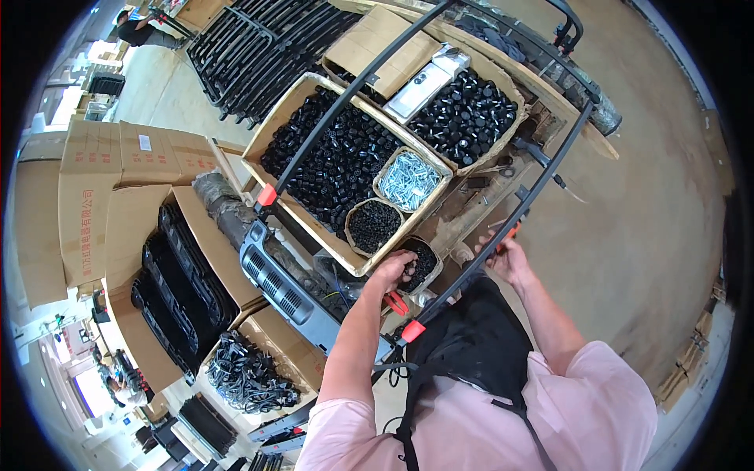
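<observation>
My left hand [395,269] reaches into a small bin of black screws or similar small parts [426,265]. Its fingers are curled among the pieces, and what they pinch is too small to make out. Red tool handles [396,303] show just below that wrist. On the right, my right hand [508,257] is closed around an orange-and-black tool [514,230], mostly hidden by the fingers, beside a black tube frame [503,228]. The frame's bent tubes cross above the boxes, with red end pieces [412,331] on two ends.
A large box holds black caps [330,149], a tub of silver bolts [408,181] and a tub of small black parts [374,227]. Another carton holds round black knobs [465,118]. Left stand a grey vented cover [275,275], bagged parts [250,373] and cartons [94,212].
</observation>
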A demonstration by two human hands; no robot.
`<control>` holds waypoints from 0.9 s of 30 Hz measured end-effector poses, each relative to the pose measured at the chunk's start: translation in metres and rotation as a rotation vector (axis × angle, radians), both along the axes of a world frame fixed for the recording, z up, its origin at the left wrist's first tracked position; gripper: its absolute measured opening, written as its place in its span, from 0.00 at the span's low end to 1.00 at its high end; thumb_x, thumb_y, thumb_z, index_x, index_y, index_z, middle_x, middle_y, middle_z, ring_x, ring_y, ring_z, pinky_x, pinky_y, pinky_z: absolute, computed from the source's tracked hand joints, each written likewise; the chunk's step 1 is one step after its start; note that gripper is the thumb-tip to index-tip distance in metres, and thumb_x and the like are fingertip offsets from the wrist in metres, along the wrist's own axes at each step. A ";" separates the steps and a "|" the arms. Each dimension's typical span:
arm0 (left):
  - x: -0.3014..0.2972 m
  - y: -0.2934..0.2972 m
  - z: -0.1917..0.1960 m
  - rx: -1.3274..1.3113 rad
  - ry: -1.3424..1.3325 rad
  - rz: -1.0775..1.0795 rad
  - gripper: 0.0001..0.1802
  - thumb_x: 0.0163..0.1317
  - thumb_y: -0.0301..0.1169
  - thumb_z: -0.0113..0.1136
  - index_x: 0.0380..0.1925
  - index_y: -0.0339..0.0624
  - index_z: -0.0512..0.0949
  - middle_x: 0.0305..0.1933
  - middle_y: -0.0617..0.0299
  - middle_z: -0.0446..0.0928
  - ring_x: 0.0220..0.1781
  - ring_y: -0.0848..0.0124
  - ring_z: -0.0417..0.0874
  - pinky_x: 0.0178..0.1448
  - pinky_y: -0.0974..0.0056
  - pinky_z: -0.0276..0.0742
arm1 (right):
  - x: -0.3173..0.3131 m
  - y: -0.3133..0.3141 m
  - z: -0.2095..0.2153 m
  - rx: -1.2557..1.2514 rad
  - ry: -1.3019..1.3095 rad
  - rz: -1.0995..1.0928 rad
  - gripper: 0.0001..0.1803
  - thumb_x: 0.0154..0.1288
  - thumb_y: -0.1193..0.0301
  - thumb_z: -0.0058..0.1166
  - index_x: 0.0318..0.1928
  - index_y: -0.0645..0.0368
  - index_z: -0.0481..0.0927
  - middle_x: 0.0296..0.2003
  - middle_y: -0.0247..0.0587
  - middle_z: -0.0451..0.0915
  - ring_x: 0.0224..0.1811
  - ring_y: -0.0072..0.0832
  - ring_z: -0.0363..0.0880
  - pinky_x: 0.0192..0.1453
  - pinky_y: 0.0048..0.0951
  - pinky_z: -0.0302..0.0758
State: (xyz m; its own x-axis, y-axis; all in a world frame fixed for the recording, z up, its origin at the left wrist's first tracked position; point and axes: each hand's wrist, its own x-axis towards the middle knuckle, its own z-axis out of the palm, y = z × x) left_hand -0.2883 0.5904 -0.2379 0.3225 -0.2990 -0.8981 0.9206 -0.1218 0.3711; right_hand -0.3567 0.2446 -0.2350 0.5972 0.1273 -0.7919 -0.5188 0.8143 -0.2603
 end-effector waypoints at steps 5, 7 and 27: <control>0.002 0.015 0.012 -0.211 0.156 0.204 0.09 0.79 0.37 0.54 0.45 0.44 0.77 0.37 0.66 0.76 0.28 0.78 0.68 0.25 0.73 0.60 | -0.053 0.001 0.024 -0.121 -0.089 0.044 0.30 0.73 0.62 0.62 0.71 0.45 0.66 0.54 0.43 0.85 0.53 0.38 0.87 0.46 0.43 0.83; 0.003 0.006 0.029 -0.316 0.232 0.302 0.08 0.80 0.35 0.50 0.47 0.43 0.75 0.38 0.64 0.75 0.27 0.79 0.66 0.21 0.75 0.54 | -0.062 0.003 0.052 -0.177 -0.099 0.015 0.30 0.73 0.62 0.62 0.70 0.45 0.67 0.55 0.45 0.84 0.54 0.38 0.87 0.47 0.43 0.84; -0.077 -0.006 0.148 -0.738 -0.279 1.007 0.15 0.80 0.36 0.56 0.57 0.38 0.80 0.55 0.54 0.85 0.54 0.63 0.89 0.52 0.62 0.89 | 0.038 0.052 0.266 -0.912 -1.159 0.575 0.32 0.59 0.74 0.72 0.64 0.63 0.74 0.55 0.49 0.86 0.58 0.34 0.85 0.67 0.38 0.80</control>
